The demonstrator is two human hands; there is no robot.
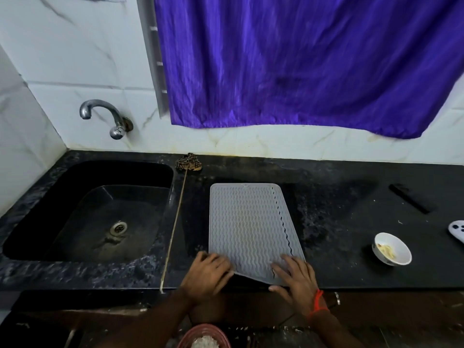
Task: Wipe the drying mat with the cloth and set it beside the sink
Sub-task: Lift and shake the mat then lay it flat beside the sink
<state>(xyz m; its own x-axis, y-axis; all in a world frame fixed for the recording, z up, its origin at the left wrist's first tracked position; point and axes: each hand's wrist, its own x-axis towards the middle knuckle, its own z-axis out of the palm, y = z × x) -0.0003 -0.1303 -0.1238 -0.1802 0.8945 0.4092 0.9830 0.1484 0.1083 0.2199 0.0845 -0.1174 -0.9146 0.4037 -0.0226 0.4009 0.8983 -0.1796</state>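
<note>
The grey ribbed drying mat (251, 222) lies on the black counter (339, 247) just right of the sink (50, 197). Its near edge is raised a little off the counter. My left hand (208, 272) grips the mat's near left corner. My right hand (296, 277) holds the near right corner, with fingers spread on top and the thumb at the edge. A crumpled brown patterned cloth (188, 162) sits at the back of the counter by the sink's far right corner, apart from both hands.
A thin stick (173, 229) runs from the cloth to the counter's front edge between sink and mat. A tap (100, 114) juts from the tiled wall. To the right are a white bowl (391, 248), a dark flat object (409, 198) and a white device (458, 231). A purple curtain (301, 59) hangs above.
</note>
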